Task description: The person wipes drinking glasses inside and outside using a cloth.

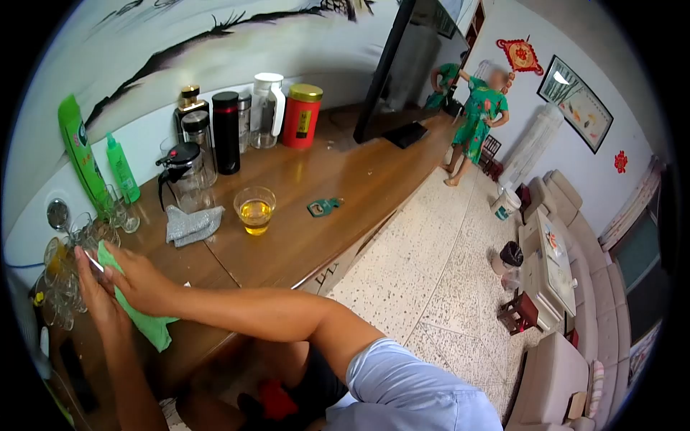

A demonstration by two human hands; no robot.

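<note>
At the left end of the wooden counter, my two hands are close together. My right hand (141, 280) grips a green cloth (149, 325), whose loose end hangs below the wrist. Facing it, my left hand (99, 298) is closed around something mostly hidden; only a thin, pale, shiny edge shows between the hands, and its kind cannot be made out. Just beyond them stand several drinking glasses (61, 287). A folded silvery-grey cloth (192, 225) lies to the right, beside a clear glass of yellow liquid (256, 214).
Along the wall stand a glass teapot (188, 172), a black flask (226, 133), a white-handled jug (267, 108), a red tin (302, 118) and green bottles (85, 154). A bottle opener (325, 207) lies mid-counter (287, 248). Beyond the television (406, 68) stands a person in green (480, 118).
</note>
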